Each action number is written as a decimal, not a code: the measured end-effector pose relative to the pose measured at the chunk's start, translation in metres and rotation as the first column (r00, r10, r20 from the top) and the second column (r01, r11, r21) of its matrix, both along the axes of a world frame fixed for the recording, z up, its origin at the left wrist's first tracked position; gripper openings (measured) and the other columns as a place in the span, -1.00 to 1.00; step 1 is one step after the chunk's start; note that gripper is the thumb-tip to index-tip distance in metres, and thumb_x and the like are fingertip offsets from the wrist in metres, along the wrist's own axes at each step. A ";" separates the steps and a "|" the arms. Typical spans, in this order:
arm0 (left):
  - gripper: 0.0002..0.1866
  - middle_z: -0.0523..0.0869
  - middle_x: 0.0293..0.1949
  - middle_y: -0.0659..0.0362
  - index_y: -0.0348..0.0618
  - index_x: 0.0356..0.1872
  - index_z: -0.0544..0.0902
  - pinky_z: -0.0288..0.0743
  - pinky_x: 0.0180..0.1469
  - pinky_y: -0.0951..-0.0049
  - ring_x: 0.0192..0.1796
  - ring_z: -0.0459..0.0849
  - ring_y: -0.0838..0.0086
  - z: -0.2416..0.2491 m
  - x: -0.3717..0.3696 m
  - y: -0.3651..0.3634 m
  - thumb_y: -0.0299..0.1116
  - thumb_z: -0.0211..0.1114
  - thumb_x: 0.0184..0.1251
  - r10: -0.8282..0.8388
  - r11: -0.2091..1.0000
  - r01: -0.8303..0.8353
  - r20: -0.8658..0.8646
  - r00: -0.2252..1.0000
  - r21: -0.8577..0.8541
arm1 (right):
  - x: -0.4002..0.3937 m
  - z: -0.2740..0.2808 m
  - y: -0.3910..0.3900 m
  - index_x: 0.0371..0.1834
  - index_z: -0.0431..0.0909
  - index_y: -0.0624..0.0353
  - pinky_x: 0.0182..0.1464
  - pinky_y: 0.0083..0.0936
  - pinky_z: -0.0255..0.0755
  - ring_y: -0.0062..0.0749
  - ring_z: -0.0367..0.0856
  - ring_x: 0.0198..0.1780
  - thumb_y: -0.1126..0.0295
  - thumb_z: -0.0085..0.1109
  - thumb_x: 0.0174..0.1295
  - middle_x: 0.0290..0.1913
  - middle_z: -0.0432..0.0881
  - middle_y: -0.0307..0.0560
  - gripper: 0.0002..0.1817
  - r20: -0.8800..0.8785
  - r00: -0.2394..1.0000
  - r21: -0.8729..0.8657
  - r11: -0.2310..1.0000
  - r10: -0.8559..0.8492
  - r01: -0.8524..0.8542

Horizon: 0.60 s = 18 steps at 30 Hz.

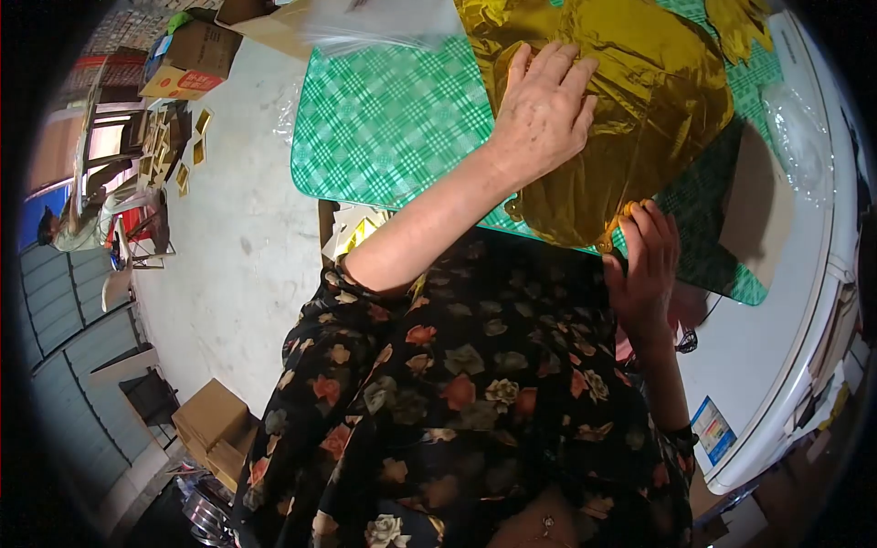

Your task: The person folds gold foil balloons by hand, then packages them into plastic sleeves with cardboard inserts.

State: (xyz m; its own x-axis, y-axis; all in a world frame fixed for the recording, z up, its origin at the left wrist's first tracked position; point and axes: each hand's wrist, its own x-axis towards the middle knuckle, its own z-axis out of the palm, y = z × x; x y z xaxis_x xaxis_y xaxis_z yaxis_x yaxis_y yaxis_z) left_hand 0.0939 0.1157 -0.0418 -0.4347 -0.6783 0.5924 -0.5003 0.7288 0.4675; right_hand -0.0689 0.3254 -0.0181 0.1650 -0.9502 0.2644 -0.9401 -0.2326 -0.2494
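A crumpled gold foil balloon (pixel 639 119) lies on a table with a green checked cloth (pixel 393 119). My left hand (pixel 545 110) rests flat on the foil's left part, fingers spread. My right hand (pixel 647 265) pinches the foil's lower tip at the table's near edge. More gold foil (pixel 735 23) shows at the top right. A clear plastic bag (pixel 384 23) lies at the cloth's far edge.
A white appliance (pixel 776 347) stands to the right of the table. Cardboard boxes (pixel 215 429) sit on the concrete floor at lower left, another box (pixel 192 59) at upper left near gold cards (pixel 178 151). Another person (pixel 78 224) sits far left.
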 end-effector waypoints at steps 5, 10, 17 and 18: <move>-0.56 0.63 0.24 -0.06 -0.19 0.24 0.62 0.24 0.50 -0.10 0.38 0.52 0.03 0.016 0.004 0.005 -0.31 0.36 0.37 0.013 1.000 -0.013 0.024 1.000 -0.020 | 0.006 -0.001 -0.001 0.27 0.51 0.21 0.51 0.23 0.15 0.15 0.32 0.49 0.03 -0.05 0.56 0.38 0.43 0.15 -0.50 0.015 0.999 -0.087 0.996 -0.031 0.032; -0.64 0.69 0.17 -0.06 -0.21 0.14 0.68 0.34 0.46 -0.02 0.39 0.53 0.02 0.036 0.046 0.013 -0.32 0.37 0.38 -0.156 0.979 0.150 0.032 0.987 0.141 | 0.018 0.006 -0.005 0.23 0.61 0.12 0.49 0.28 0.15 0.09 0.32 0.48 -0.11 -0.20 0.61 0.36 0.45 0.11 -0.42 -0.126 0.991 -0.090 0.995 0.034 -0.046; -0.70 0.66 0.26 0.04 -0.15 -0.01 0.74 0.34 0.48 -0.01 0.45 0.47 -0.01 0.042 0.120 0.064 -0.34 0.49 0.25 -0.274 0.920 0.215 0.144 0.951 0.329 | 0.020 -0.005 -0.003 0.23 0.63 0.13 0.51 0.27 0.13 0.04 0.37 0.47 -0.09 -0.21 0.61 0.33 0.49 0.08 -0.42 -0.099 0.995 -0.060 0.998 0.006 -0.012; -0.69 0.65 0.27 0.04 -0.15 -0.01 0.74 0.32 0.49 -0.04 0.46 0.46 -0.01 0.041 0.121 0.072 -0.33 0.50 0.24 -0.262 0.922 0.208 0.132 0.956 0.325 | 0.021 -0.004 -0.003 0.23 0.62 0.15 0.51 0.27 0.12 0.04 0.37 0.47 -0.08 -0.20 0.61 0.33 0.49 0.09 -0.43 -0.100 0.995 -0.058 0.998 0.005 -0.011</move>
State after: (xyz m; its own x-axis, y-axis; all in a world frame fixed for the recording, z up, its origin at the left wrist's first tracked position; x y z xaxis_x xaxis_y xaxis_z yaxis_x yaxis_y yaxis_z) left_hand 0.2154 0.1877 -0.0012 -0.6795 -0.6796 0.2765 -0.4233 0.6710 0.6088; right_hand -0.0482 0.3225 -0.0224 0.2010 -0.9323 0.3007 -0.9577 -0.2516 -0.1399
